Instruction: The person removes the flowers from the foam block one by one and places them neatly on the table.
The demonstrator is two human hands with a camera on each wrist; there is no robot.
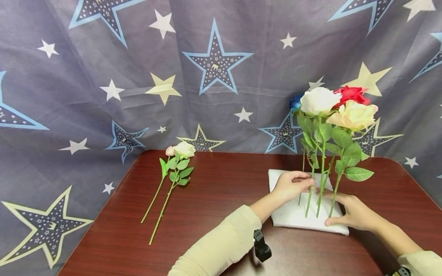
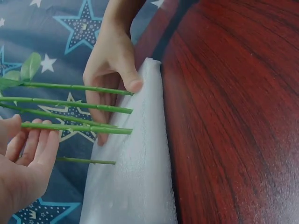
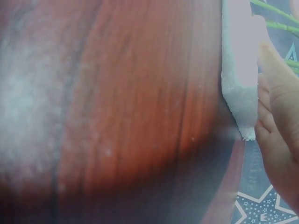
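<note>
A white foam block (image 1: 286,214) lies on the table, with several rose stems standing up from it. Over it are a white rose (image 1: 319,101), a red rose (image 1: 352,95), a cream rose (image 1: 355,115) and a partly hidden blue rose (image 1: 296,102). My left hand (image 1: 292,187) pinches one green stem (image 2: 77,127) between thumb and fingers, low down above the foam. Which bloom tops that stem I cannot tell. My right hand (image 1: 357,212) rests on the block's right side, thumb near the front edge and fingers stretched behind the stems.
On the table's left lie a white rose (image 1: 184,149) with a long leafy stem and a small pink bud flower (image 1: 170,151) beside it. A star-patterned cloth (image 1: 221,115) hangs behind the brown wooden table (image 1: 224,184).
</note>
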